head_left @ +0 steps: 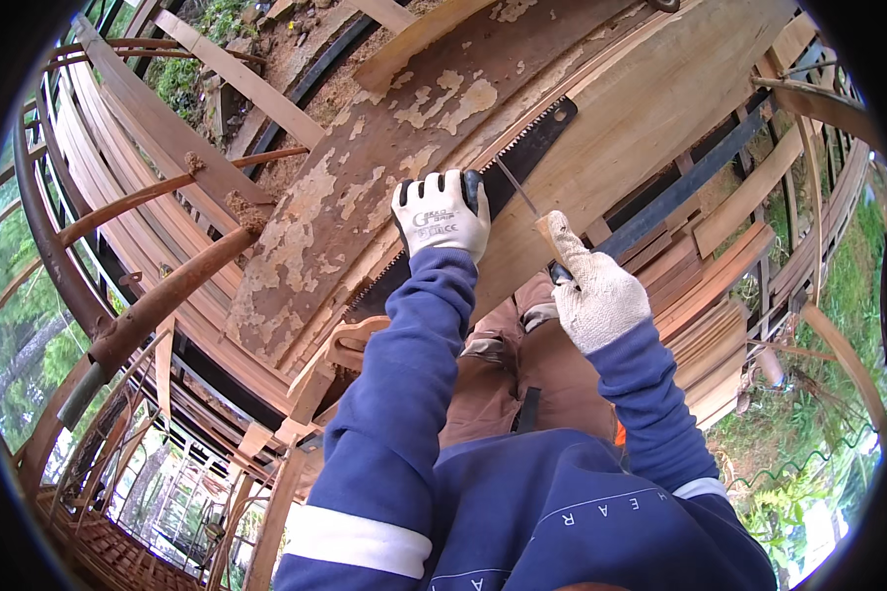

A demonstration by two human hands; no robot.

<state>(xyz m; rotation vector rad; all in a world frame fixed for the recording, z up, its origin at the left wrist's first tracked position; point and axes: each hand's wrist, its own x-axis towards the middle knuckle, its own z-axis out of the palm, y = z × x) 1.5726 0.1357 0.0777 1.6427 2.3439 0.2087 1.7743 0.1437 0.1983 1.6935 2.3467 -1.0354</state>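
A handsaw (534,140) lies slantwise along the boards, its dark toothed blade running from the upper right to a wooden handle (357,343) at the lower left. My left hand (442,219), in a white glove with dark fingertips, is closed over the middle of the blade and covers part of it. In my right hand (603,294), also gloved, is a thin file (518,185). My index finger stretches along its handle while the other fingers curl round. The file's far end meets or crosses the toothed edge beyond my left hand.
A wide plank with flaking bark (310,236) lies beyond the saw, and a smooth pale board (641,108) extends to the upper right. Stacked planks (700,286) are at the right, with more long boards (118,158) at the left. A rusty metal pipe (172,288) juts in from the left.
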